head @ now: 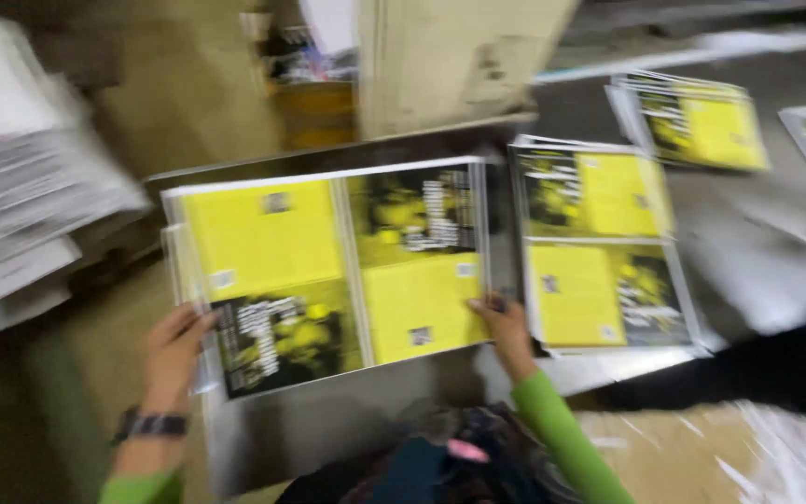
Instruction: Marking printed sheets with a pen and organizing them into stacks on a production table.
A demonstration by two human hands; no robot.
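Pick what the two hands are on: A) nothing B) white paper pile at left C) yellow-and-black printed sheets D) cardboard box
C: the left hand grips the sheets' left edge and the right hand the lower right corner; the white pile and box are untouched.

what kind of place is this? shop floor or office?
Likely a print shop or bindery floor, not an office. Both hands, left and right, grip a stack of yellow-and-black printed sheets on a metal table; matching stacks lie alongside, and white paper piles sit at left.
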